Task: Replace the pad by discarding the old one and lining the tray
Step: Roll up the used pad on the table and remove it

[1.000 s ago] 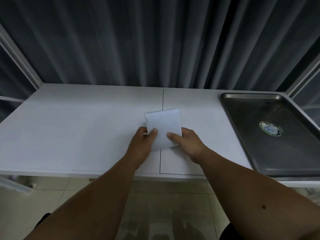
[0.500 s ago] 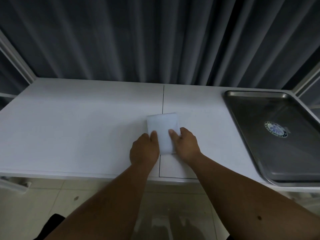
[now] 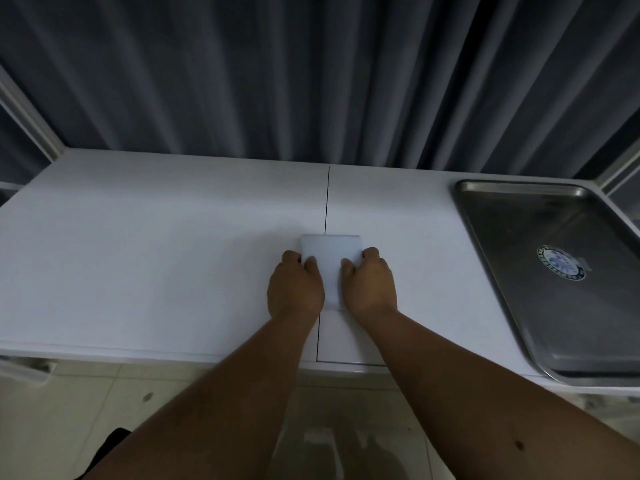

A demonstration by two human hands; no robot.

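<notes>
Both hands, left (image 3: 295,289) and right (image 3: 370,285), pinched the folded white pad (image 3: 330,258) flat on the desk (image 3: 156,254); a careless unfolding could tear it before it reached the tray (image 3: 478,237).

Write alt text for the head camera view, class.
Two bare hands, left hand and right hand, press a folded white pad flat on a white table. An empty metal tray sits to the right.
</notes>
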